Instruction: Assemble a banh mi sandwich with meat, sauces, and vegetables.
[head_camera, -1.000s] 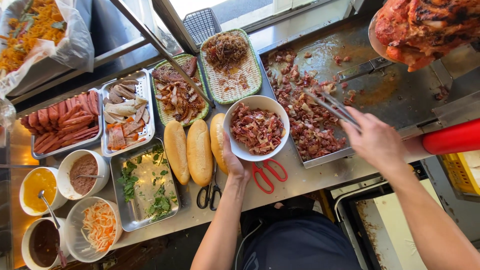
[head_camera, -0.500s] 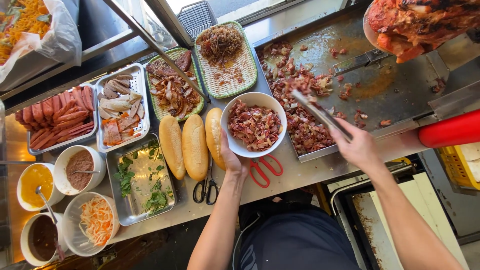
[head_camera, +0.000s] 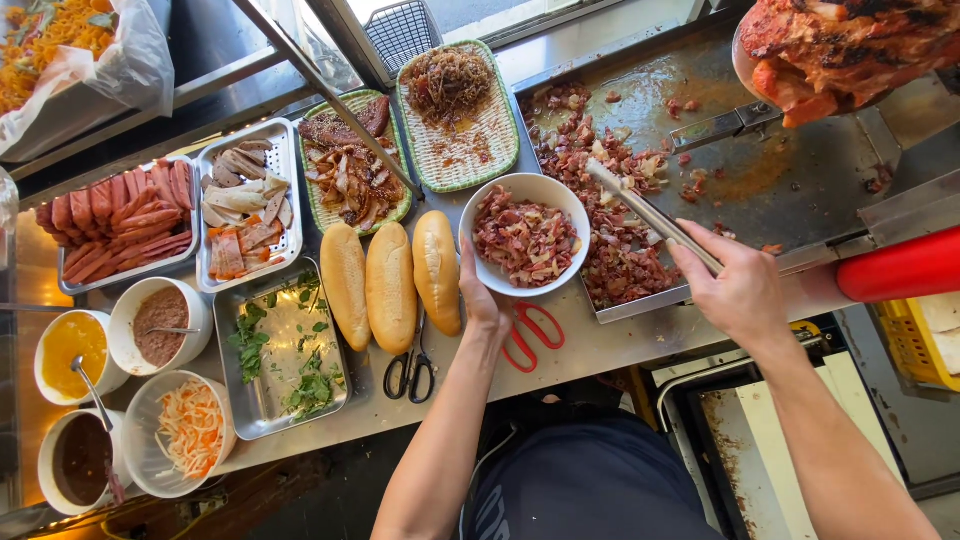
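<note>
— Count of loaves and scissors?
— Three loaves (head_camera: 391, 285), side by side; two scissors, black (head_camera: 410, 370) and red (head_camera: 530, 335).
— Containers?
— Five bowls (head_camera: 528, 236), three steel trays (head_camera: 285, 350), two woven baskets (head_camera: 460, 105).

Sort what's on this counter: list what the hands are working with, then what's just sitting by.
In use:
left hand on the white bowl of chopped meat
right hand holding metal tongs
chopped meat on the griddle

Sitting by:
three bread rolls
black scissors
red scissors
herb tray
sausages
</note>
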